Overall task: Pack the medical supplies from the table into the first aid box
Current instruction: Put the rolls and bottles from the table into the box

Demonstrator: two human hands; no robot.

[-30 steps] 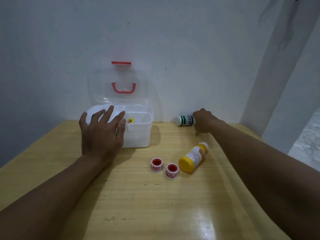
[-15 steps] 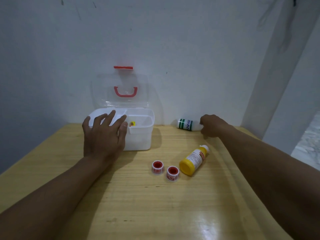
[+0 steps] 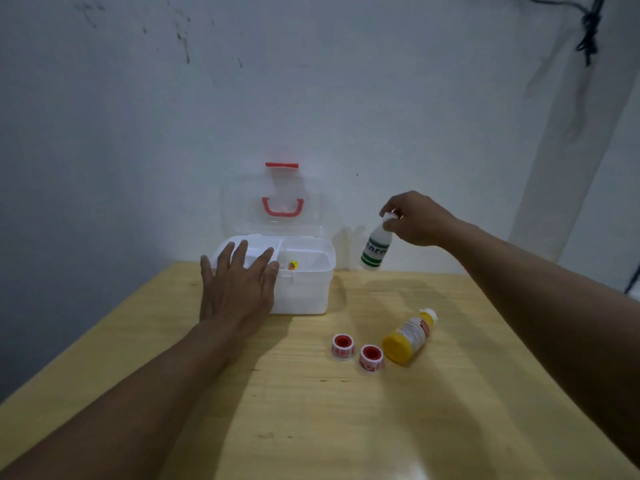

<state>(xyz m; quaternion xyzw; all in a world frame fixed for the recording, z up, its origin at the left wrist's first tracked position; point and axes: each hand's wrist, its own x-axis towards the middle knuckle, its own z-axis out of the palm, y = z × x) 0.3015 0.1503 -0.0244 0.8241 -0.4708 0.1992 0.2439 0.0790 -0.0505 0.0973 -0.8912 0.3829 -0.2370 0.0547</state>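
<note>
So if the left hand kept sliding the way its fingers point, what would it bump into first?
Probably nothing new: the left hand already rests on the box, fingers over its front rim. Going straight on, they would likely cross the open tray and meet the raised lid, though depth is hard to judge.

Wooden table (image 3: 311, 427), first aid box (image 3: 304, 292), yellow bottle (image 3: 408, 337), tape rolls (image 3: 343, 346)

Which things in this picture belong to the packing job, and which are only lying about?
For the job:
- first aid box, lid open
- white bottle, held in the right hand
- yellow bottle
- two tape rolls
- left hand on the box

Not for the job:
- black cable on the wall
</note>
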